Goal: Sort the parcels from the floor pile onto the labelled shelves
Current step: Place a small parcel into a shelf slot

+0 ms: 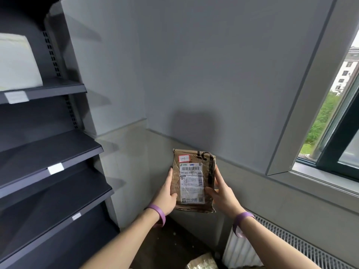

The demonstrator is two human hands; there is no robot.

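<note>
A brown parcel [194, 181] is clasped between left hand [168, 197] and right hand [221, 193], unshelved; one white parcel [18, 63] is shelved.

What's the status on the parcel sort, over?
Left hand and right hand grip brown parcel by its sides, label facing camera. Shelves at left, white package on upper one. Nothing seen blocking.

A dark grey metal shelving unit [48, 144] was seen along the left of the frame, its sloping shelves ranged one above another. On the uppermost shelf [64, 88], at upper left, a white block-shaped package [17, 63] was set. To three shelf edges white paper labels [56, 168] were fixed. At bottom centre, a tape-wrapped brownish parcel [202, 262] was laid on the dark brown floor [165, 247].
</note>
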